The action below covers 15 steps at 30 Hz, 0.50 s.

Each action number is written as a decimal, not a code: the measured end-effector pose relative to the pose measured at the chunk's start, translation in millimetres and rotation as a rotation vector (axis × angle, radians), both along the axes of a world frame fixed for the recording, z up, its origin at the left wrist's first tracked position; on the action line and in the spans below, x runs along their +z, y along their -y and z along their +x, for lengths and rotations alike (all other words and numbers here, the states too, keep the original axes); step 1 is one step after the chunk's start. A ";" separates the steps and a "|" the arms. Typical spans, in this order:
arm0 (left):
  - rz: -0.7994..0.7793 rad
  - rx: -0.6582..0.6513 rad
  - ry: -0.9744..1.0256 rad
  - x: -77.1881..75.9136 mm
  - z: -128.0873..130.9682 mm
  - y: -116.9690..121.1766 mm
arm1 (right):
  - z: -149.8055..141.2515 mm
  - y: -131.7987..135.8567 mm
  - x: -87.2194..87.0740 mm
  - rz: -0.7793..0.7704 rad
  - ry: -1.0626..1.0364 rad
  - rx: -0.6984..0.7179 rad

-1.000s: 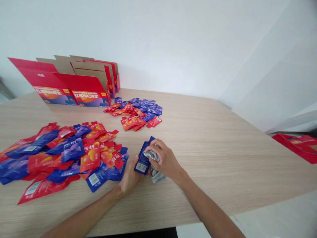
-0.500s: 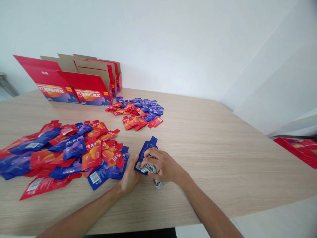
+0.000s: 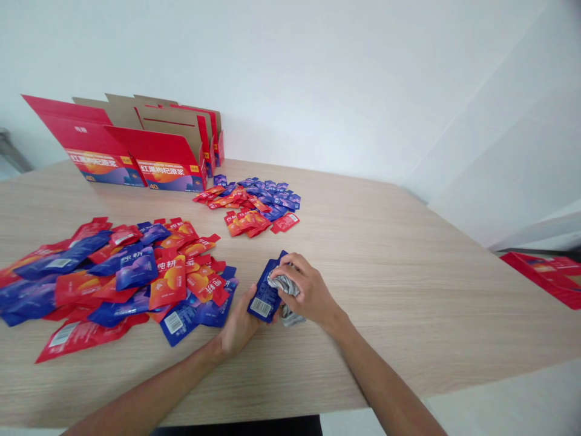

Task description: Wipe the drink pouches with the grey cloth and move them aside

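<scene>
My left hand (image 3: 242,324) grips a dark blue pouch (image 3: 263,297) by its lower left edge, with the printed back and white barcode facing up. My right hand (image 3: 311,293) is closed around a crumpled grey cloth (image 3: 287,284), which presses on the upper right part of the pouch. Part of the cloth hangs below the right palm. Just left of my left hand lies a large heap of red and blue pouches (image 3: 167,280), some with their barcodes upward. The fingers of my left hand beneath the pouch are mostly hidden.
Open red and blue cartons (image 3: 167,175) stand at the back left against the wall. In front of them lies a smaller group of blue and red pouches (image 3: 247,224). A red box (image 3: 544,275) sits beyond the right edge of the wooden table (image 3: 408,290).
My right hand has moved the cloth up and slightly right over the pouch, uncovering the barcode. My left hand keeps its hold on the pouch.
</scene>
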<state>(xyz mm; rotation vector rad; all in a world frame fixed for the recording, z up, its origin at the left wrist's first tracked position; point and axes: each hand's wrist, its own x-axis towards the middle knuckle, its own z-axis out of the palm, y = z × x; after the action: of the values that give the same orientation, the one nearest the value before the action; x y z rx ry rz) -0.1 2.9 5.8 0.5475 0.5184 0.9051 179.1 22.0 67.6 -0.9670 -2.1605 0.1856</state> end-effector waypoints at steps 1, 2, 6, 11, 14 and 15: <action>-0.026 0.023 0.014 -1.9 0.1 -0.9 | -0.7 1.0 0.3 -0.003 0.040 0.072; -0.054 0.048 0.029 -3.4 0.2 -2.0 | -1.6 2.1 0.3 -0.004 0.085 0.141; -0.117 0.079 0.084 -2.9 -0.2 -5.3 | -4.4 4.8 -1.2 0.006 0.189 0.263; -0.001 0.002 0.057 8.8 -0.7 -3.0 | -2.7 1.7 -0.8 0.006 0.048 -0.023; 0.028 -0.027 0.043 12.2 -0.1 -1.2 | -0.1 -0.4 1.3 0.008 -0.029 -0.191; 0.022 -0.031 0.047 12.5 0.2 -1.1 | 0.4 -0.7 1.7 0.010 -0.046 -0.217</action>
<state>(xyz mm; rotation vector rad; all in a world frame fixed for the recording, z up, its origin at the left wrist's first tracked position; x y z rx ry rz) 0.1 4.0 18.2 0.5518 0.4563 0.8929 179.5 22.7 69.3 -1.1717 -1.9960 0.0911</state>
